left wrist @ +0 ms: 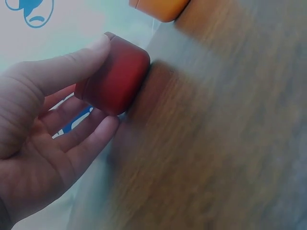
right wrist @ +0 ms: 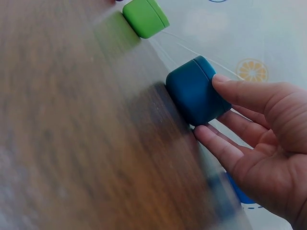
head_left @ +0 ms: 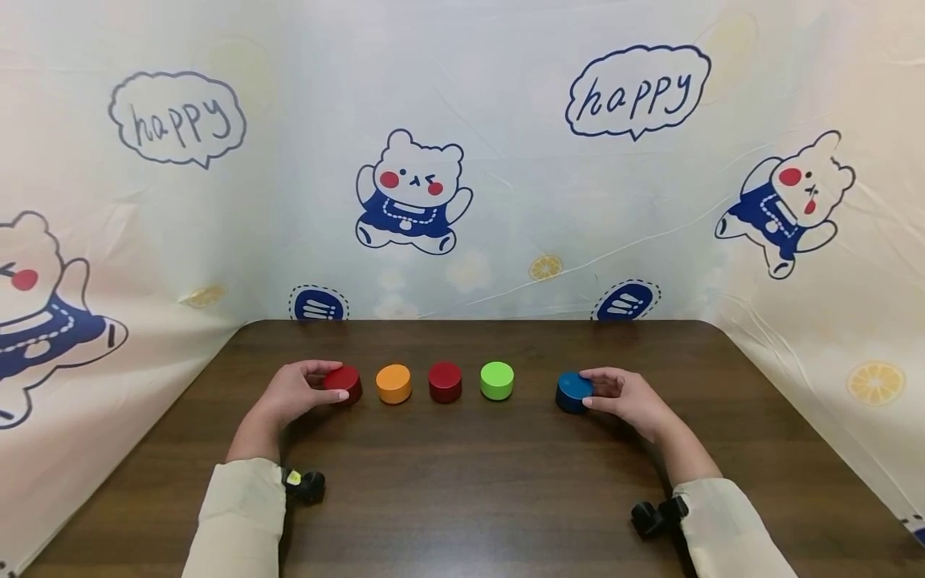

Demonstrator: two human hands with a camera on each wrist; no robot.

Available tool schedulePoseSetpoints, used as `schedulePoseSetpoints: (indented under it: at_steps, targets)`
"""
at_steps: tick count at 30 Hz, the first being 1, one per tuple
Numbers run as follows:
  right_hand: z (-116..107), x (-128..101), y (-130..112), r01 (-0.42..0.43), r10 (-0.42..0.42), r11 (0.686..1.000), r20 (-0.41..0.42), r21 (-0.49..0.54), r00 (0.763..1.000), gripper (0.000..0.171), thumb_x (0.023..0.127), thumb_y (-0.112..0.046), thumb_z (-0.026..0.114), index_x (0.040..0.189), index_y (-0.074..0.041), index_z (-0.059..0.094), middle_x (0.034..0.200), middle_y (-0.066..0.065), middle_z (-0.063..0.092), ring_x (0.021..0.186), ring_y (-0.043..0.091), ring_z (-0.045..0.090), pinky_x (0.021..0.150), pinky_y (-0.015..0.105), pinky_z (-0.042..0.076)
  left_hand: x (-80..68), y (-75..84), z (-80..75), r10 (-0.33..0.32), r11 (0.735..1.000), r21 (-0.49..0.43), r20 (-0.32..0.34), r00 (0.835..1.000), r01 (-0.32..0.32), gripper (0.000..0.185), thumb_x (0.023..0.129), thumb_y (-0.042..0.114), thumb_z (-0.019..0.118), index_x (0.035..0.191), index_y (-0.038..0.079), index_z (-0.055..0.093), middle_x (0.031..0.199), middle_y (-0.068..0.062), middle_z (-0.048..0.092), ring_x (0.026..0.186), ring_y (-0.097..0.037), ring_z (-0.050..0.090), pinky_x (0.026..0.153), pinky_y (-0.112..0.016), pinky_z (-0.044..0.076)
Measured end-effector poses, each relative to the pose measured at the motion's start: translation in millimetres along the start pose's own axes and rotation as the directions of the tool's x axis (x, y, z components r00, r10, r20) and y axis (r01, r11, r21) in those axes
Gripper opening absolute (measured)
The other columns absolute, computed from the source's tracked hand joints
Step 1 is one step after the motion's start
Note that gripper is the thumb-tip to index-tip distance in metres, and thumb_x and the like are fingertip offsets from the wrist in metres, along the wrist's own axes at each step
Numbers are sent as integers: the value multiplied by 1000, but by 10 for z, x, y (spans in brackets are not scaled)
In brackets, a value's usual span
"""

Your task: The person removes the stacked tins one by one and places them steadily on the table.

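At the left end of a row on the table, my left hand (head_left: 296,392) grips a short round red container (head_left: 345,385), thumb on the near side and fingers behind. In the left wrist view a lid seam runs round this red container (left wrist: 120,76), close to the wood. On the right, my right hand (head_left: 634,400) holds a blue round container (head_left: 573,393) between thumb and fingers. The right wrist view shows the thumb at the rim of the blue container (right wrist: 194,93), with fingertips by its base.
Between the hands stand an orange container (head_left: 393,385), a darker red one (head_left: 445,384) and a lime green one (head_left: 497,381), spaced apart. The brown wooden table (head_left: 462,490) ends at a printed cloth backdrop (head_left: 506,201). Each wrist wears a small black camera (head_left: 307,486).
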State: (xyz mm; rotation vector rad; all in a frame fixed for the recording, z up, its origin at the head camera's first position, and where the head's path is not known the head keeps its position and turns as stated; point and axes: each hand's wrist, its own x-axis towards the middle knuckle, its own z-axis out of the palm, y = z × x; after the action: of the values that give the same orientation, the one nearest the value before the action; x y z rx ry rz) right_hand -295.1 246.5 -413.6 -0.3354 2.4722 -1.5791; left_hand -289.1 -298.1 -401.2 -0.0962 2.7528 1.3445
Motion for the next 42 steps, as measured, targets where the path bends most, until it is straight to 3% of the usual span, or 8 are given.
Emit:
schedulePoseSetpoints:
  at_steps: [42]
  targets:
    - [181, 385, -181, 25, -24, 998, 19, -51, 1000, 50, 88, -16, 74, 133, -4, 57, 134, 19, 56, 122, 34, 55, 99, 45, 46, 53, 26, -18, -30, 999, 38, 28, 999, 28, 72, 75, 33, 85, 136, 10, 55, 135, -23, 52, 117, -40, 50, 91, -47, 51]
